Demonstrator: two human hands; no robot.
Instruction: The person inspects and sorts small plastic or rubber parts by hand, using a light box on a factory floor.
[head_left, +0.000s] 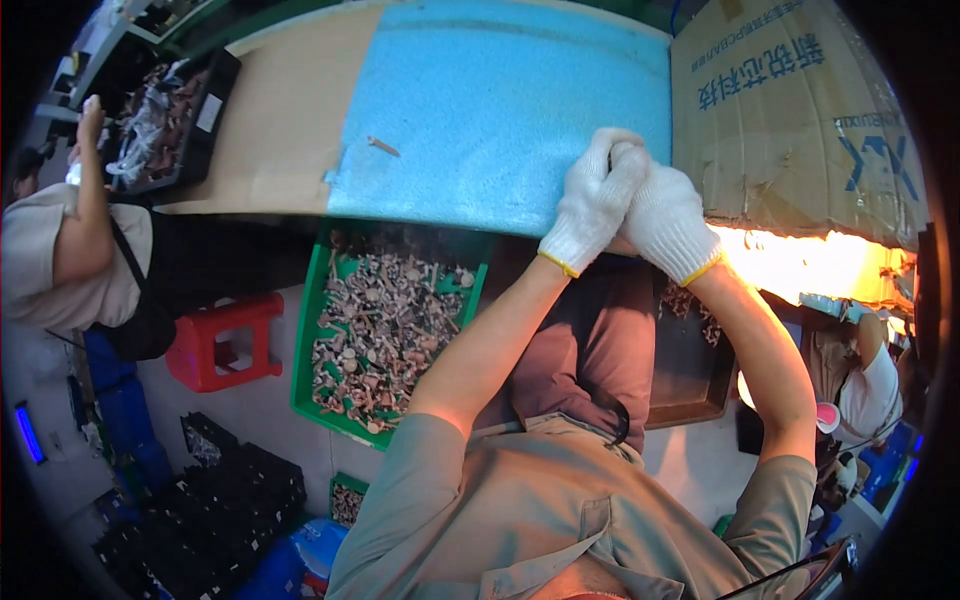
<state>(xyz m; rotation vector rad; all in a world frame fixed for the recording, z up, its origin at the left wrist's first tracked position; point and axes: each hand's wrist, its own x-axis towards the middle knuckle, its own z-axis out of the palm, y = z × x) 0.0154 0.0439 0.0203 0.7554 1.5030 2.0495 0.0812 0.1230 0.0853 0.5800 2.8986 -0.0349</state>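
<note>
Both my hands wear white knit gloves with yellow cuff edges and press together at the front right of a blue foam mat [480, 110]. My left hand [592, 190] has its fingers curled in against the other glove. Folded against it, my right hand [668, 212] is closed too. Whatever lies between the gloves, if anything, is hidden. Well to the left of my hands, a small brownish elongated part [383, 147] lies alone on the mat.
A cardboard box [790, 130] stands just right of my hands, with a bright glow below it. Left of my legs is a green bin [302, 370] of small metal-looking parts; right, a brown tray [690, 400]. A red stool [190, 350] and a co-worker [70, 250] are farther left.
</note>
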